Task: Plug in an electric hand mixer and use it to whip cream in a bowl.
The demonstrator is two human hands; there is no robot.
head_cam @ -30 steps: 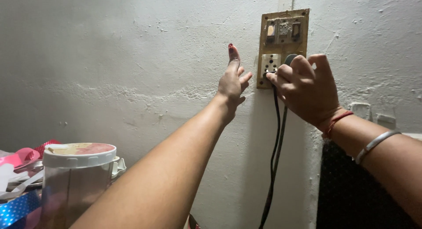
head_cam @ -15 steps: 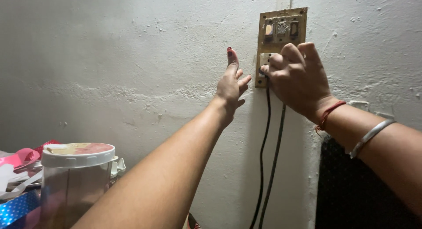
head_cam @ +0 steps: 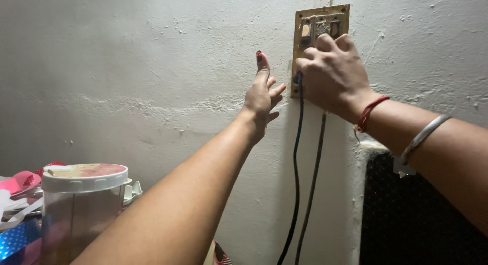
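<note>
Gripping probably plug, right hand [head_cam: 333, 72] fisted over switchboard [head_cam: 320, 21] lower edge; left hand [head_cam: 260, 97] splayed, bare wall [head_cam: 127, 67].

A rough, grey-white plastered wall [head_cam: 127, 67] is seen in dim light, marked by cracks and pits. A dark, dotted panel [head_cam: 412, 219] is set against it at lower right.

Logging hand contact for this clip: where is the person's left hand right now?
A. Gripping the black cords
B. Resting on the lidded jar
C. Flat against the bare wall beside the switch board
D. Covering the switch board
C: the left hand lies open on the wall, just left of the switch board, while the right hand covers the board's lower part, above the black cords.
</note>
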